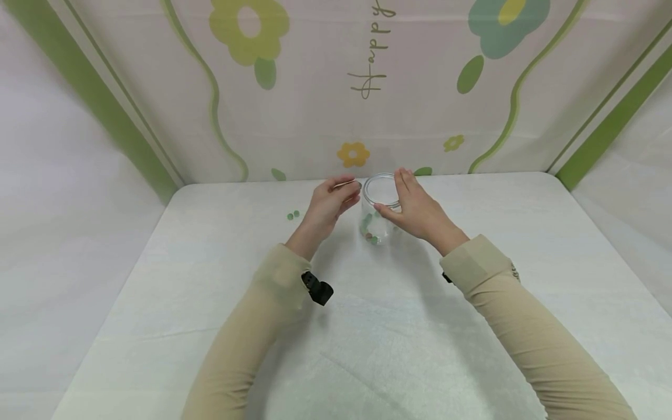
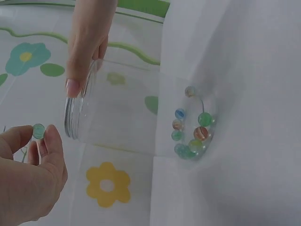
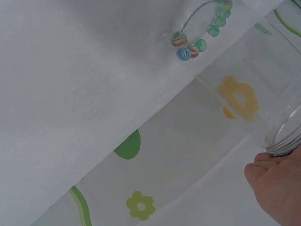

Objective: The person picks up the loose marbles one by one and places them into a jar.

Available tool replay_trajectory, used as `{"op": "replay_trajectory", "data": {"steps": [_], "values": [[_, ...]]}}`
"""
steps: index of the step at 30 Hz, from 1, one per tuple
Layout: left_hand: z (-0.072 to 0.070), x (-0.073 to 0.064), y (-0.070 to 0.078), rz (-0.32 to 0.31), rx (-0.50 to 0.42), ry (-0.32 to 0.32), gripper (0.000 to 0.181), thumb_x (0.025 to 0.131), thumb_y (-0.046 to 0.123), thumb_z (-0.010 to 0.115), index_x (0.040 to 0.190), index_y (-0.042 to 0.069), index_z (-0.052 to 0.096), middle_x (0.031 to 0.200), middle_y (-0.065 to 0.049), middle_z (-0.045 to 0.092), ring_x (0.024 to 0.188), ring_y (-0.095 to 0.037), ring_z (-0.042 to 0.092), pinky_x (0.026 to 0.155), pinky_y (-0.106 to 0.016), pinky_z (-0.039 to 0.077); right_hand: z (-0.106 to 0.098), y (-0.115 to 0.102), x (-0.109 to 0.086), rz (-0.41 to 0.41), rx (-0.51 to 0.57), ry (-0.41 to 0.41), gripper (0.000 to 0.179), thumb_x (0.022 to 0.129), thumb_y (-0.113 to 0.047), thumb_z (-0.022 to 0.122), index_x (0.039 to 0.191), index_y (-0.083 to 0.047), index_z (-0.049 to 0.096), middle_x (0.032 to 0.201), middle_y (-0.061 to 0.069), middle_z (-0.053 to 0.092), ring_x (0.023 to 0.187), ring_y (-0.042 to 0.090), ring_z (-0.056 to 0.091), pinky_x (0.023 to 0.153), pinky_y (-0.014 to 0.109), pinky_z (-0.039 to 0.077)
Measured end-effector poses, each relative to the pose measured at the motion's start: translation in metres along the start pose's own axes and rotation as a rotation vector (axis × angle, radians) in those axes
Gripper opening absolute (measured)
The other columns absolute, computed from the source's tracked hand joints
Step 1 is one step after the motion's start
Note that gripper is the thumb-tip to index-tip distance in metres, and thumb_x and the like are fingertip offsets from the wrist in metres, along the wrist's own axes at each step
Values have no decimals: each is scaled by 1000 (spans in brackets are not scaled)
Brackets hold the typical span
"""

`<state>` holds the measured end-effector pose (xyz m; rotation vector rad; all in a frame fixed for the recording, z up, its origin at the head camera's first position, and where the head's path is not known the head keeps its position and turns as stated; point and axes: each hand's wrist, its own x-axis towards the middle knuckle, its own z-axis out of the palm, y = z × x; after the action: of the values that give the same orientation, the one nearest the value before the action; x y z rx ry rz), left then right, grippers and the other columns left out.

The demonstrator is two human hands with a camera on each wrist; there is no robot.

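My left hand is raised just left of the jar mouth and pinches a green glass marble between thumb and finger. A clear jar with a silvery rim stands upright on the table. My right hand holds this jar at its rim, thumb on the near side and fingers at the far side. Several marbles in green, blue and orange-brown swirls lie around the jar's bottom. Left of my left hand, two green marbles rest close together on the tabletop.
The white-covered table ends just behind the jar. A hanging cloth printed with flowers and green stripes rises behind that back edge. White sheeting closes off the sides.
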<state>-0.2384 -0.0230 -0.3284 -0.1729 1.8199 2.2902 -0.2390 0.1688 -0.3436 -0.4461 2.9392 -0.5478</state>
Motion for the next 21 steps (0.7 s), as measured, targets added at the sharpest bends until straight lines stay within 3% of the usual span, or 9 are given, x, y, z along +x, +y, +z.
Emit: {"op": "replay_trajectory", "data": {"steps": [6,21], "values": [[12,-1,-3,4,16,-36,37,93,7,60,129,-1,52,102,-3,58,88,-10,59,102,-30,51,0,-1,0,-3,3,-5,94,95,-58,41,151,2,-4,161,19,-5,150,32,-4,122,53,14],[18,-1,-4,5,49,-10,33,94,9,59,125,-1,55,102,-4,59,88,-10,59,103,-32,50,2,0,0,-6,9,4,95,94,-60,40,151,2,-3,161,19,-4,150,31,-4,122,52,15]]}}
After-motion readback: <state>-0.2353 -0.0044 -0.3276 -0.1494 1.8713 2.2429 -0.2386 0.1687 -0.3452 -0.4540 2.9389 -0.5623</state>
